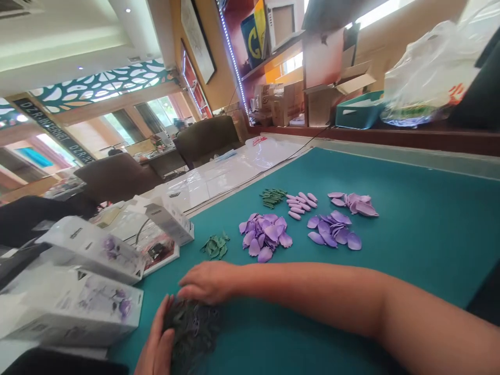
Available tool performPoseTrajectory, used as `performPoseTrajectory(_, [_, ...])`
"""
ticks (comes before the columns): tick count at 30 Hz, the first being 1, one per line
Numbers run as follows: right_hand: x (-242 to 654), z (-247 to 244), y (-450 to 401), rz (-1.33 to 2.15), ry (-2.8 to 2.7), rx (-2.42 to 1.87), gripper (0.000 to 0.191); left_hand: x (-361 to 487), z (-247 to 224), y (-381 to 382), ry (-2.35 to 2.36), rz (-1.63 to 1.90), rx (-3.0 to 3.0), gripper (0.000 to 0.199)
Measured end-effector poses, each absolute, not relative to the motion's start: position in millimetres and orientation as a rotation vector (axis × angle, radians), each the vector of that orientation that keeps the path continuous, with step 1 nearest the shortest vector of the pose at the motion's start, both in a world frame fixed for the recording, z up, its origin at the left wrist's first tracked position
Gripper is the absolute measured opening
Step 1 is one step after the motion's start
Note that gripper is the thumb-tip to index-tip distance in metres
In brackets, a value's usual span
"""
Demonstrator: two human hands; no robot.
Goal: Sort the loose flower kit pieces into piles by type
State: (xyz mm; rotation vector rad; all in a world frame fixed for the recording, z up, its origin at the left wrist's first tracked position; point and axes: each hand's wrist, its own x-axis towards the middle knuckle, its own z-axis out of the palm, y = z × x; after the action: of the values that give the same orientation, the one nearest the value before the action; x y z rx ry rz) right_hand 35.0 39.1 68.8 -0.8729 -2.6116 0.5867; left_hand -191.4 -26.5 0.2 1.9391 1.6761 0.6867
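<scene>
My left hand (pixel 156 341) and my right hand (pixel 207 282) both press on a dark green, mesh-like bundle (pixel 193 333) at the near edge of the teal mat (pixel 410 250). Beyond my hands lie small dark green leaves (pixel 215 246) and a heap of purple foam petals (pixel 263 237). Farther off are green stem pieces (pixel 272 197), pale lilac buds (pixel 299 204), and two more petal groups (pixel 334 229) (pixel 353 203). My hands touch none of these.
Several white boxes printed with purple flowers (pixel 74 284) stand along the mat's left side. A clear plastic sheet (pixel 230 174) lies beyond the mat, with brown chairs (pixel 207 139) past it. A teal crate (pixel 359 109) and a plastic bag (pixel 429 78) sit on a shelf.
</scene>
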Motion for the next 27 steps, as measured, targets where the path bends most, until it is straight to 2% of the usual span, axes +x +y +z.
performPoseTrajectory(3, [72, 78, 25, 0.585, -2.515, -0.896, 0.036, -182, 7, -36, 1.752, 0.787, 1.898, 0.062])
performPoseTrajectory(7, [116, 67, -1, 0.602, -2.576, -0.864, 0.034, -178, -3, -49, 1.844, 0.799, 2.012, 0.063])
performPoseTrajectory(9, [131, 55, -13, 0.573, -2.605, -0.847, 0.032, -180, -8, -57, 1.787, 0.740, 2.212, 0.071])
performPoseTrajectory(12, [145, 37, -27, 0.556, -2.589, -0.832, 0.029, -181, -13, -69, 1.701, 0.627, 2.475, 0.093])
performPoseTrajectory(14, [147, 28, -31, 0.577, -2.566, -0.831, 0.029, -177, -13, -73, 1.710, 0.597, 2.526, 0.099])
performPoseTrajectory(22, [146, 11, -36, 0.517, -2.589, -0.789, 0.024, -146, -2, -59, 1.764, 0.718, 2.341, 0.086])
performPoseTrajectory(27, [148, 9, -37, 0.516, -2.597, -0.760, 0.023, -144, 4, -58, 1.768, 0.818, 2.161, 0.091])
